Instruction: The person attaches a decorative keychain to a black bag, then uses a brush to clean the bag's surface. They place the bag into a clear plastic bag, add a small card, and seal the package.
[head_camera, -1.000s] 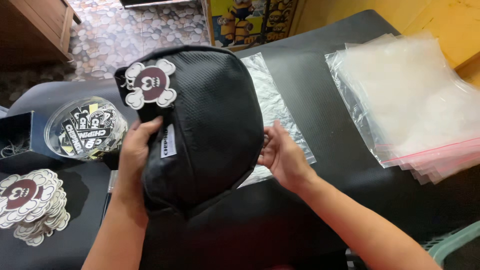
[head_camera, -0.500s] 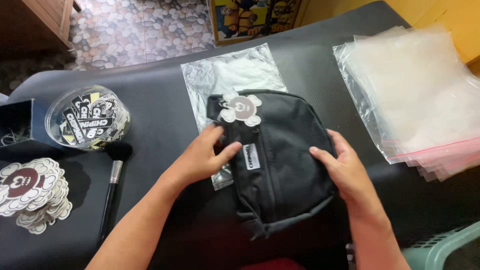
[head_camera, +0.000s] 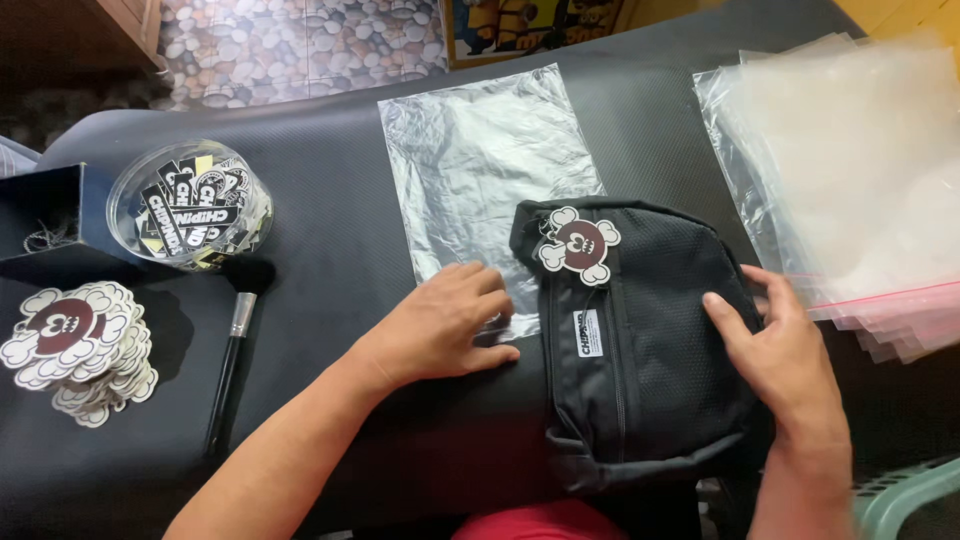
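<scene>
At the worktop's (head_camera: 330, 250) left edge, a stack of cloud-shaped paper tags (head_camera: 70, 345) is lying flat, with a dark open box (head_camera: 50, 225) just behind it. Beside the box a round clear tub of printed labels (head_camera: 190, 205) is sitting, and a black brush with a metal collar (head_camera: 235, 350) is lying in front of the tub, its bristles pointing toward it.

Your left hand (head_camera: 445, 325) is resting open, palm down, fingers spread, pressing on the near edge of the clear plastic bag (head_camera: 480, 165) that is lying flat in the middle of the worktop; it is grasping nothing.

Just right of that hand, the black mesh pouch (head_camera: 650, 350) is lying on the worktop toward its near edge, its far corner overlapping the clear bag. A cloud-shaped hang tag (head_camera: 580, 243) is sitting on the pouch's far left corner.

Your right hand (head_camera: 785, 355) is lying open on the pouch's right side, fingers flat on the mesh, not clenched.

At the right edge, a pile of clear zip bags with pink strips (head_camera: 860, 180) is lying flat.
</scene>
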